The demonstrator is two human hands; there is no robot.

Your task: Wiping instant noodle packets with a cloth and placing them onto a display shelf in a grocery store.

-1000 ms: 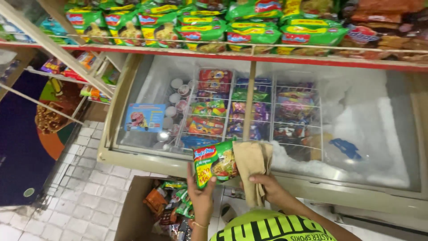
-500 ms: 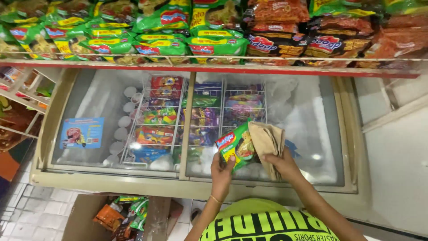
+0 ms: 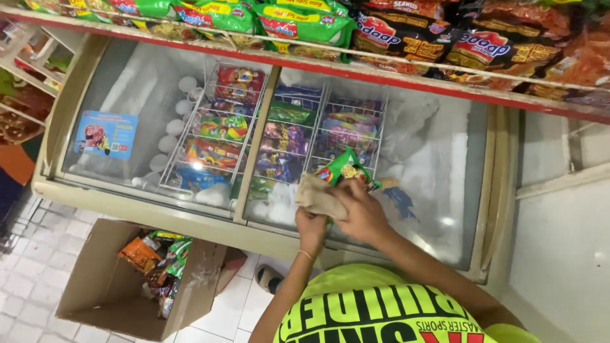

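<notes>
My left hand (image 3: 311,227) holds a green snack packet (image 3: 343,169) up from below, over the glass lid of a chest freezer (image 3: 445,190). My right hand (image 3: 359,209) presses a beige cloth (image 3: 316,196) against the lower left side of the packet. Both hands meet near the freezer's front edge, right of its middle divider. Inside the freezer, wire baskets (image 3: 222,127) hold colourful frozen packets.
A red-edged shelf (image 3: 381,70) of green and dark snack bags runs above the freezer. An open cardboard box (image 3: 121,286) with packets stands on the tiled floor at lower left. A white wall (image 3: 559,254) is to the right. A blue sticker (image 3: 105,134) sits on the lid.
The view has shifted right along the freezer. The packet and cloth stayed in my hands; my right hand now covers more of the packet with the cloth bunched at its left.
</notes>
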